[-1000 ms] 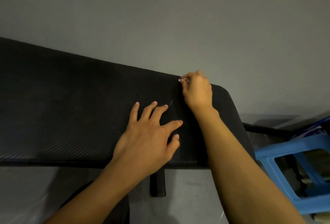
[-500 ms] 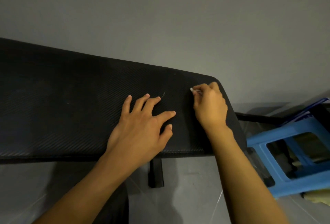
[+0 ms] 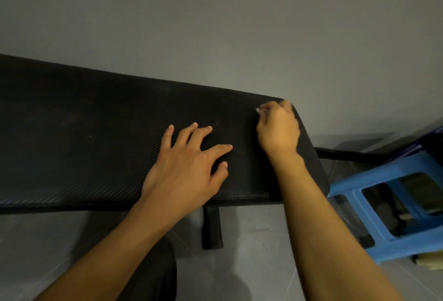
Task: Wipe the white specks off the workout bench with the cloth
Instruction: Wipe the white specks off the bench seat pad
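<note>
Centre frame, our left hand (image 3: 189,169) splays flat on the bench (image 3: 84,121); our right hand (image 3: 278,128) pinches a tiny pale scrap (image 3: 258,110), so small we may miss the speck (image 3: 90,136) centre-left.

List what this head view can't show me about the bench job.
- Head view: the right hand pinches a white bit. Only its tip shows past the fingers, too small to tell whether it is the cloth.
- The bench runs off the left edge of the frame.
- The left hand, flat on the bench, covers any specks beneath it.
- The blue stool is cut off by the right edge, and the things under it are blurred.
</note>
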Motion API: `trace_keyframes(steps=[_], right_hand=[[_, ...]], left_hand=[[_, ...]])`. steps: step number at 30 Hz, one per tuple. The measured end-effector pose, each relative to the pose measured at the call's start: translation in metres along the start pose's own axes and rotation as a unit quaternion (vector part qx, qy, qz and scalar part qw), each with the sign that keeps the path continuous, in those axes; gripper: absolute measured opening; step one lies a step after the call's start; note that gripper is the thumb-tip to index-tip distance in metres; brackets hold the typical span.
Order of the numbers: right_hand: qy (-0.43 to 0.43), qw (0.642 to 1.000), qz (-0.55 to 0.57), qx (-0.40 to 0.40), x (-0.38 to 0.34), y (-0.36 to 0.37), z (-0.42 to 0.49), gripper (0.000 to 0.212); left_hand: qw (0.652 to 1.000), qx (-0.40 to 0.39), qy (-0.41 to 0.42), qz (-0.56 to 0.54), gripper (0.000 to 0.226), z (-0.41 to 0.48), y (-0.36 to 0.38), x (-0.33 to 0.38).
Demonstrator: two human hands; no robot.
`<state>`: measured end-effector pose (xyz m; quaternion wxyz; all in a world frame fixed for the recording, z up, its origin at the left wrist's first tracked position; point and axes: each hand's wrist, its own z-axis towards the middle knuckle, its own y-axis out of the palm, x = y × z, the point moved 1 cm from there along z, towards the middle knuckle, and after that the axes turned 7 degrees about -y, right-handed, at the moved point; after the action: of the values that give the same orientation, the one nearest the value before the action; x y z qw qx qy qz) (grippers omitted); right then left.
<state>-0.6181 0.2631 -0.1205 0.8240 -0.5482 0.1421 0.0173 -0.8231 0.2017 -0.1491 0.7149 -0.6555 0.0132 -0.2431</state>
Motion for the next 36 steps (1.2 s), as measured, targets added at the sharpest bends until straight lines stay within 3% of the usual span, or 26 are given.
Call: trace_keyframes(steps=[4, 9, 15, 20, 24, 29, 33, 36], right_hand=[[-0.146, 0.988, 0.044, -0.022, -0.013, -0.002, -0.026, 0.024], [0.013, 1.000, 0.019, -0.011, -0.008, 0.011, 0.025, 0.027], [-0.105, 0.991, 0.084, -0.026, -0.023, 0.014, -0.006, 0.018], [-0.027, 0.995, 0.094, -0.023, -0.043, 0.030, 0.040, 0.021], [-0.075, 0.994, 0.071, -0.040, -0.050, 0.026, 0.029, 0.024], [-0.160, 0.984, 0.073, -0.041, -0.026, -0.007, -0.047, 0.021], [-0.130, 0.986, 0.102, -0.009, 0.010, -0.038, -0.101, 0.021], [-0.081, 0.995, 0.061, 0.018, 0.038, -0.048, -0.111, 0.022]], left_hand=[[1.000, 0.002, 0.002, 0.007, 0.055, -0.002, 0.000, 0.002], [1.000, 0.004, 0.005, 0.010, 0.056, -0.004, 0.000, 0.003], [1.000, 0.015, -0.002, 0.016, 0.053, -0.003, 0.004, 0.005], [1.000, 0.014, 0.004, 0.011, 0.054, -0.005, 0.001, 0.006], [1.000, 0.016, 0.004, -0.001, 0.053, -0.003, 0.001, 0.004], [1.000, 0.008, 0.002, -0.002, 0.055, -0.002, 0.000, 0.002], [1.000, -0.006, 0.004, 0.003, 0.058, 0.000, -0.003, 0.002], [1.000, 0.000, 0.007, 0.011, 0.055, -0.002, -0.001, 0.003]])
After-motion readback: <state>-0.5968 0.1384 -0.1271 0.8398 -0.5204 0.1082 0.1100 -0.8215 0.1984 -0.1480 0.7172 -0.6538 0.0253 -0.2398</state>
